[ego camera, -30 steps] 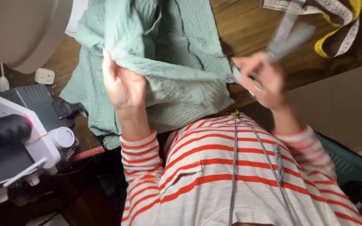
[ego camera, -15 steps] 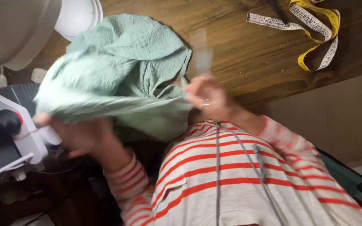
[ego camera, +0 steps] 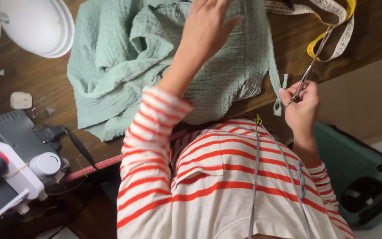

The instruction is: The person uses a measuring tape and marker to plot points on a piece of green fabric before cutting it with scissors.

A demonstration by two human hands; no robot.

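Observation:
A crumpled pale green textured cloth [ego camera: 124, 62] lies spread on the dark wooden table [ego camera: 27, 77]. My left hand [ego camera: 206, 28] reaches over the cloth with fingers apart, resting on or just above it. My right hand [ego camera: 301, 106] is at the table's near edge, closed on the handles of slim metal scissors [ego camera: 310, 66] that point away from me. A thin strip of the green cloth [ego camera: 278, 84] hangs down beside that hand. I wear a red and white striped top.
A yellow and white measuring tape [ego camera: 332, 26] curls at the far right of the table. A white lamp shade [ego camera: 36, 24] sits far left. A white sewing machine [ego camera: 14, 172] stands at the near left, with a red ruler [ego camera: 93, 166] beside it. A teal case [ego camera: 359, 177] lies on the floor.
The cloth, lifted and bunched by both hands before, now lies spread on the table. My left hand moved from the cloth's left side across its top. My right hand swung right with the scissors.

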